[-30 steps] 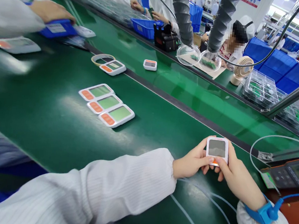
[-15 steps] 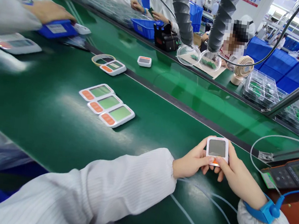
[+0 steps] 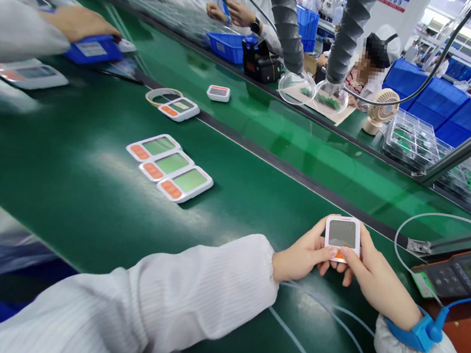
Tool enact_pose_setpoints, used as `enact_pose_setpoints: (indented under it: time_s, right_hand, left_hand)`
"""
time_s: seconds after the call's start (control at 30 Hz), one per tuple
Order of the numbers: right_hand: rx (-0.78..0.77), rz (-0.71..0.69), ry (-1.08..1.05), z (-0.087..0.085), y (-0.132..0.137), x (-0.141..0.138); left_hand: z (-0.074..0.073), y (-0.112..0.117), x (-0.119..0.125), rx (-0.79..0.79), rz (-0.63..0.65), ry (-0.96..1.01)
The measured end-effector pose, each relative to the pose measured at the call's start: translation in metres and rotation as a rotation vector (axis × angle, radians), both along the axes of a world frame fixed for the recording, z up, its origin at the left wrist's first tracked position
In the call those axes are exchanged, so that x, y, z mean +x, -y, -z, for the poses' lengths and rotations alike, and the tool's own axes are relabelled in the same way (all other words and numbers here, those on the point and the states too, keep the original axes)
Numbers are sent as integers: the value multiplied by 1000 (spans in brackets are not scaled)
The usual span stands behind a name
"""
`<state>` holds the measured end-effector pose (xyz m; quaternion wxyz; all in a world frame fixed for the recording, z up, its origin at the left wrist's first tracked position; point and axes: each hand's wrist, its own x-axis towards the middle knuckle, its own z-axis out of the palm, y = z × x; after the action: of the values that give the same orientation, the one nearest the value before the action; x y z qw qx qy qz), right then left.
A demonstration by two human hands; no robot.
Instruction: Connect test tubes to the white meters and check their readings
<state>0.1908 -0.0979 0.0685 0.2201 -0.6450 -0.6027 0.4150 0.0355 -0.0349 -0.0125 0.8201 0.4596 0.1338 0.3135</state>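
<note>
Between my two hands I hold a small white handheld device (image 3: 343,234) with a grey screen and an orange button area. My left hand (image 3: 303,255) grips its left side, the thumb resting on the orange part. From the right, my right hand (image 3: 371,274) grips it too, its thumb also on the orange part; the other fingers are partly hidden behind the device. A blue wrist strap (image 3: 411,332) circles my right wrist. To the left, three like devices (image 3: 173,164) with greenish screens lie in a slanted row on the green table (image 3: 89,194).
Another device (image 3: 179,108) lies by a yellowish ring (image 3: 153,97); a small one (image 3: 218,93) sits on the green belt (image 3: 265,137). A meter (image 3: 462,276) with tubing (image 3: 305,349) is at the right. Co-workers' hands and a blue tray (image 3: 92,50) are at upper left.
My hands and the device stay in place. The small device on the belt has shifted slightly left. The co-worker's arm and blue tray at upper left have moved a little right.
</note>
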Motion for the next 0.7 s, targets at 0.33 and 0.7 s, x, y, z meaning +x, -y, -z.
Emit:
enact_pose_setpoints:
  time_s: [0.33,0.7]
  right_hand:
    - [-4,6,-80,-1,-1,2]
    - [142,167,241,-9,2,12]
  left_hand:
    - [-2,-1,-1,-2,9,-1]
    - [-3,-2,-2,15,-1,-115]
